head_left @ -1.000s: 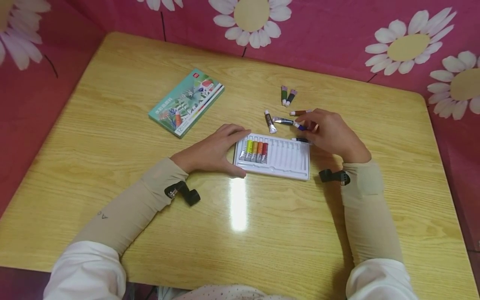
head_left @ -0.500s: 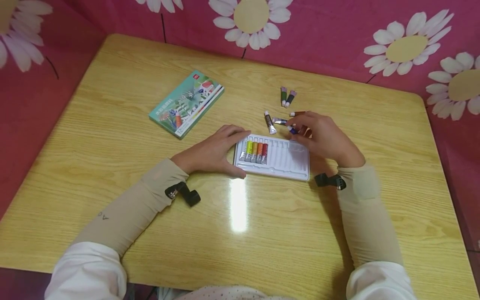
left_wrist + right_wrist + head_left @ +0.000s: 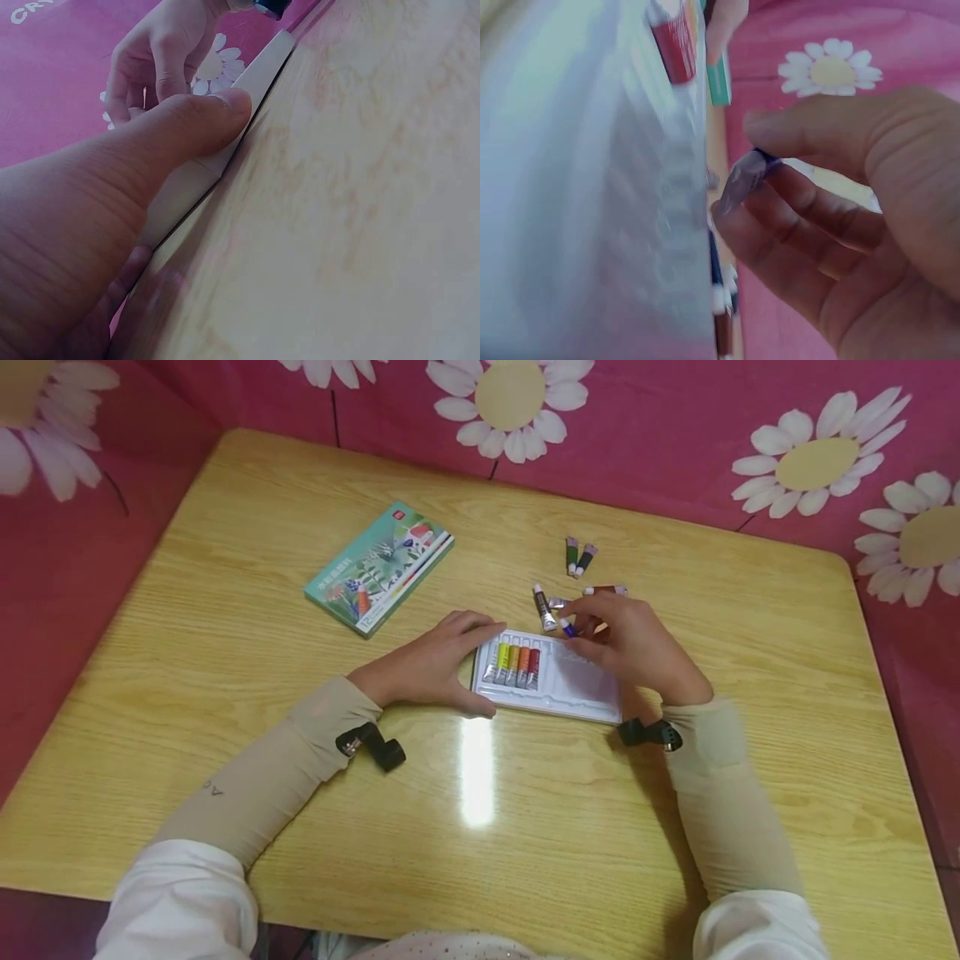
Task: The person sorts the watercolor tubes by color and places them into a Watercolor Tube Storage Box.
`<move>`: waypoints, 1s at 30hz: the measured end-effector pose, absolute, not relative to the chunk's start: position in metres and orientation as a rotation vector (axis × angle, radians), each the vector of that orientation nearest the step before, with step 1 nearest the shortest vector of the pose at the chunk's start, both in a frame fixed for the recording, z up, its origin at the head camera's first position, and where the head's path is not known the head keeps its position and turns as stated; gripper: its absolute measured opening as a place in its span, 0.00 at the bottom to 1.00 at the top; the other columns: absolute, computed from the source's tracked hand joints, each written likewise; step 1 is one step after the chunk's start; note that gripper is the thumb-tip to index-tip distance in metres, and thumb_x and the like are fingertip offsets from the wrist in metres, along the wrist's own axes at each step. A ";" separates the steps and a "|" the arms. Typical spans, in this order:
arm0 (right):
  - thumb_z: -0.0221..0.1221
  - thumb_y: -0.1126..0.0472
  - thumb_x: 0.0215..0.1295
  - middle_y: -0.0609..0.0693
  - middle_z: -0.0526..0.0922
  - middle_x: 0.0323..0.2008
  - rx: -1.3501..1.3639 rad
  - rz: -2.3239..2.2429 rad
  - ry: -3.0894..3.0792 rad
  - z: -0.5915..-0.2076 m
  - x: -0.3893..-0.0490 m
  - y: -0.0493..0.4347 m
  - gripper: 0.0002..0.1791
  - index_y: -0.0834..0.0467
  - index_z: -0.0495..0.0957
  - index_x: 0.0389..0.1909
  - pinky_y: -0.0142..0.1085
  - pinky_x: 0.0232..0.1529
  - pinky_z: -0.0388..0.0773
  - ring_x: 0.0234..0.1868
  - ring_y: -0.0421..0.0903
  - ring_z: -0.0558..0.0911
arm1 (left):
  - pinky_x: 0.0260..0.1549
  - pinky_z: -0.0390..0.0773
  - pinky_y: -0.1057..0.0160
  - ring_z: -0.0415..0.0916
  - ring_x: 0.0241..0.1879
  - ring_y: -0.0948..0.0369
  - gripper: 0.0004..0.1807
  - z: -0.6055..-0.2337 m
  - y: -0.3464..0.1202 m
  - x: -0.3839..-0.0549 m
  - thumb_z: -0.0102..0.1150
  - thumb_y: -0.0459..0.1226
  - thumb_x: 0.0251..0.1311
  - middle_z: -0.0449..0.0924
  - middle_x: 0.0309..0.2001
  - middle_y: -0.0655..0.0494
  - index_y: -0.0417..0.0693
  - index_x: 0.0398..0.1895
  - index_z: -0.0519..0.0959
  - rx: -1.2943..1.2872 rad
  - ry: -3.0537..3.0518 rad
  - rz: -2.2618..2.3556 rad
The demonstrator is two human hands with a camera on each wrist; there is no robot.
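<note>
In the right hand point(image 3: 637, 645), a blue tube point(image 3: 570, 629) aslant, cap point(image 3: 564, 622) leftward and away

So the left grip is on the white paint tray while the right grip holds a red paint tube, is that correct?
Not quite: the right grip holds a blue paint tube, not a red one, as the head view shows. The left grip is indeed on the white paint tray.

white tray point(image 3: 558, 703), blue paint tube point(image 3: 567, 628), red tube point(image 3: 533, 665), teal floral-print box point(image 3: 378, 568), pink daisy-print backdrop point(image 3: 660, 443)
</note>
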State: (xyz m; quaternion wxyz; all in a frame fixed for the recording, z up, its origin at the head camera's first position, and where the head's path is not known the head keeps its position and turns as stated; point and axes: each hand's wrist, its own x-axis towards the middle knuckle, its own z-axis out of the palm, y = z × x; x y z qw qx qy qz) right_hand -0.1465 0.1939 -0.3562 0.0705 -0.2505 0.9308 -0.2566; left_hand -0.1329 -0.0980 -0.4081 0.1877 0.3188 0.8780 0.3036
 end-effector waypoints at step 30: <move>0.73 0.52 0.62 0.54 0.85 0.37 -0.190 -0.856 2.750 -0.372 -0.114 0.159 0.23 0.56 0.81 0.55 0.37 0.40 0.74 0.37 0.48 0.79 | 0.80 0.60 0.51 0.51 0.80 0.56 0.65 -0.406 -0.097 -0.133 0.75 0.67 0.46 0.55 0.80 0.54 0.55 0.84 0.53 0.892 2.469 0.839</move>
